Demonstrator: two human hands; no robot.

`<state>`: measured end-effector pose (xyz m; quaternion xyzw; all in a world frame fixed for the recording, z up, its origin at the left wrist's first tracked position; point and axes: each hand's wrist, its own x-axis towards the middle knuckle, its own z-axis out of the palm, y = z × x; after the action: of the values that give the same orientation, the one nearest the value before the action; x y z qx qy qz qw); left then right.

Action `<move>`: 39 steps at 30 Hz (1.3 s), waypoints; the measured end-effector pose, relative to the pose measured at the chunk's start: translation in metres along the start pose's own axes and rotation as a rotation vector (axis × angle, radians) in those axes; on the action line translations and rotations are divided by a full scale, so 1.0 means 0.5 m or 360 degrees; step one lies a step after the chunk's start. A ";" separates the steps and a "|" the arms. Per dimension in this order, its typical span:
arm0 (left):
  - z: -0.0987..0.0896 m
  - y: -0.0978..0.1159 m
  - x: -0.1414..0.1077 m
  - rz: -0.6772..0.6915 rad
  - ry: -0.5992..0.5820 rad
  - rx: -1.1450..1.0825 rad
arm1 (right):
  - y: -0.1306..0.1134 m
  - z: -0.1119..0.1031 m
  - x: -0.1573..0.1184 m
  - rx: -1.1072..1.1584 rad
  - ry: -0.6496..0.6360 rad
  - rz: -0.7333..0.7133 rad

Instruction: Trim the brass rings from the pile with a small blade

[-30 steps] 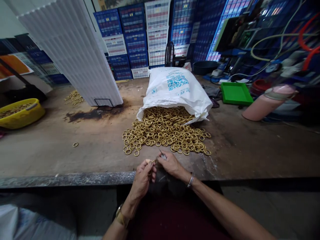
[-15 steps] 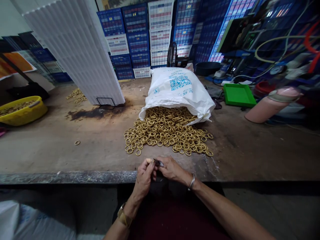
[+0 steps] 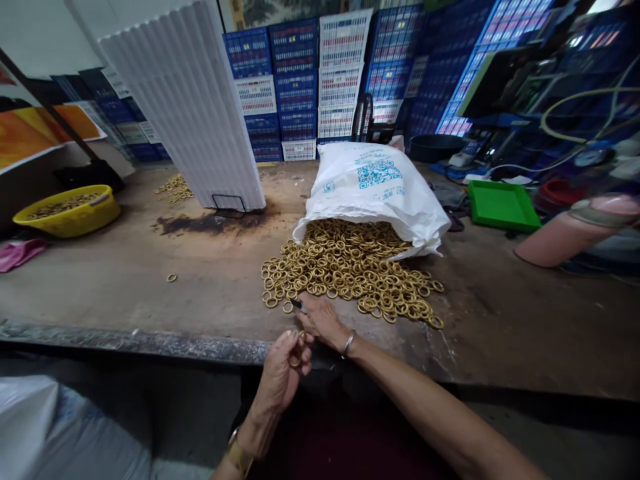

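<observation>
My left hand (image 3: pixel 286 365) is closed around a brass-coloured ring (image 3: pixel 295 360), just off the table's front edge. Ahead of it and to the right, my right hand (image 3: pixel 323 319) grips a small dark tool (image 3: pixel 299 305) whose exact kind I cannot make out. That hand is low over the table at the near edge of a heap of brass-coloured rings (image 3: pixel 345 267), and its fingertips are partly hidden. A single ring (image 3: pixel 287 307) lies right beside the tool's tip. The heap spills from the mouth of a white sack (image 3: pixel 380 193) printed in blue.
On the wooden table (image 3: pixel 215 300) a loose ring (image 3: pixel 171 278) lies left. Farther left are a yellow basin (image 3: pixel 65 220) of small pieces and a pink cloth (image 3: pixel 23 255). A white corrugated panel (image 3: pixel 190 107) stands behind. Right are a green tray (image 3: pixel 504 205) and a pink bottle (image 3: pixel 575 230).
My right hand has moved forward with the tool, away from my left hand to the edge of the heap. My left hand stays near the table edge. The view has shifted slightly left.
</observation>
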<state>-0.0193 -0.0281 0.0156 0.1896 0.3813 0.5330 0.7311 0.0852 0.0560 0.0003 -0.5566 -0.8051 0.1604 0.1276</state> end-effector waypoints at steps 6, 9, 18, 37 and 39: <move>-0.031 0.014 0.000 -0.0072 0.0074 -0.0205 | -0.037 0.014 0.034 -0.0096 -0.0055 0.0111; -0.039 0.015 0.007 -0.0191 0.0121 -0.0347 | -0.032 0.016 0.038 -0.0083 -0.0037 0.0094; -0.035 0.020 0.027 -0.0238 0.0276 -0.0225 | 0.042 -0.006 -0.015 -0.0012 0.0092 -0.0026; 0.050 -0.032 0.040 0.0356 0.0095 0.1020 | 0.077 -0.042 -0.119 0.1429 0.0003 0.0398; 0.052 -0.032 0.038 0.0451 0.0073 0.1080 | 0.075 -0.042 -0.119 0.1527 -0.0078 0.0428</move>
<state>0.0135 -0.0128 0.0143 0.4601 0.5226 0.4764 0.5369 0.1461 0.0148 0.0029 -0.5300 -0.5644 0.5408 0.3286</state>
